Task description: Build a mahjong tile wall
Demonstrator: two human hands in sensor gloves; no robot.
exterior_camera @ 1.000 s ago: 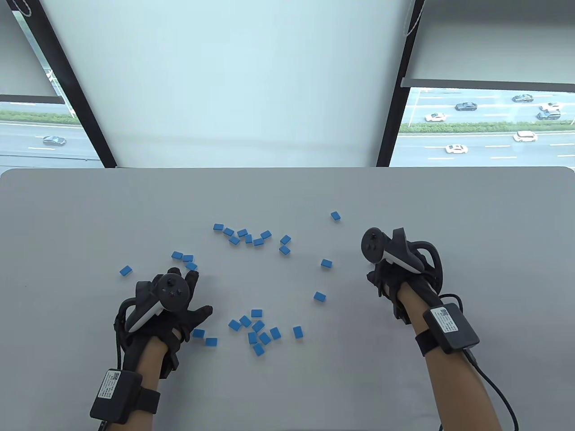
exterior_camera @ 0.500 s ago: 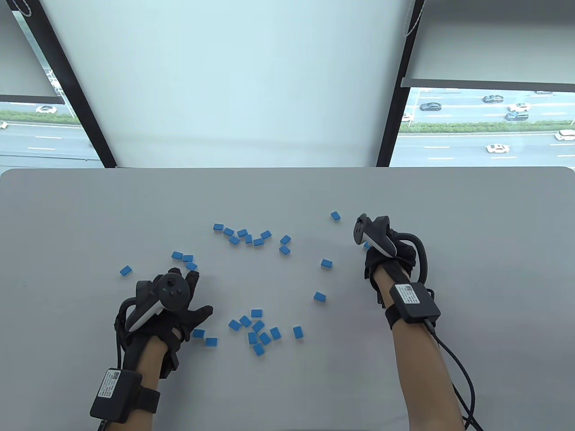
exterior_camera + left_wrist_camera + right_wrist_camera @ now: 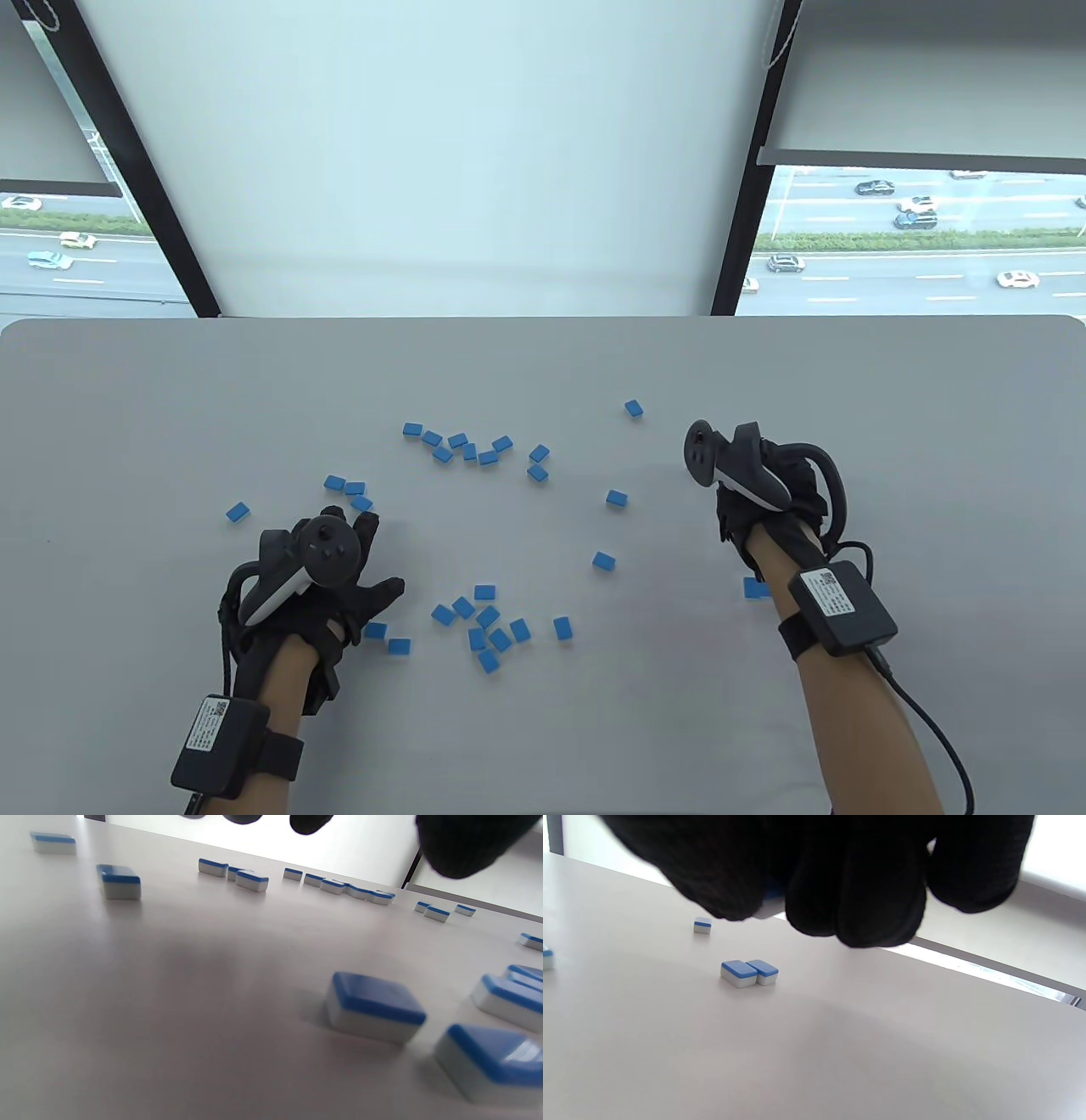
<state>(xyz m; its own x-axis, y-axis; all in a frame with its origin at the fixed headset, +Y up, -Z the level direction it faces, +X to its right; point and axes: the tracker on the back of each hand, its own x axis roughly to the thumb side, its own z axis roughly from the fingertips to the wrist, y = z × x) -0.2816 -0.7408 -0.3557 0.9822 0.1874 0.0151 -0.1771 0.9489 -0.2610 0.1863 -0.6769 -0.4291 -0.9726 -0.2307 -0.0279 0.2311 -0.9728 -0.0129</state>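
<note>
— My right hand [image 3: 768,501] hangs above the table [image 3: 933,399] on its right side, fingers [image 3: 857,899] curled downward; in the right wrist view a sliver of blue and white shows between thumb and fingers, so I take it to be pinching a tile, though most of that tile is hidden.

— And your left?

— My left hand [image 3: 327,586] lies low over the table with fingers spread and straight, holding nothing; its fingertips reach the small group of tiles [image 3: 349,489] at the near left.

— Where do the tiles lie?

— Scattered flat, blue backs up; one cluster [image 3: 469,448] sits mid-table, another cluster [image 3: 486,626] lies nearer me, just right of my left thumb; single tiles lie between the hands; a pair of tiles [image 3: 749,972] lies side by side, touching; in the table view that pair [image 3: 753,587] peeks out beside my right wrist.
</note>
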